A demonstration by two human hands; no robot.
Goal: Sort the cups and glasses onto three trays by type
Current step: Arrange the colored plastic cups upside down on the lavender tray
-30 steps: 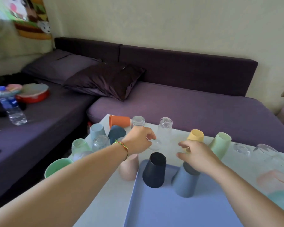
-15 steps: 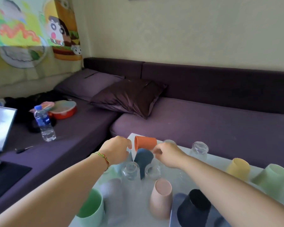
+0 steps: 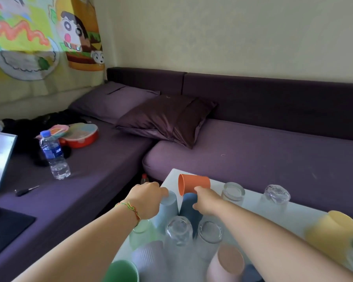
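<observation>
Two cups at once, far left corner of the table

Left hand (image 3: 149,200) has its fingers curled over the top of the upside-down pale blue cup (image 3: 167,210). The right hand (image 3: 207,202) looks wrapped round the top of the navy cup (image 3: 189,206) touching it, with the forefinger up against the orange cup (image 3: 194,183) lying on its side just behind. Both arms are stretched out long and low over the glasses (image 3: 178,228) crowded in front, with the wrists about level. tbh I'd lift both cups straight up before pulling back, because the glasses sit right under the forearms and dragging would knock stuff over. Also mind that orange cup. It's near the table (image 3: 253,204) edge and I reckon a nudge could roll it off.
</observation>
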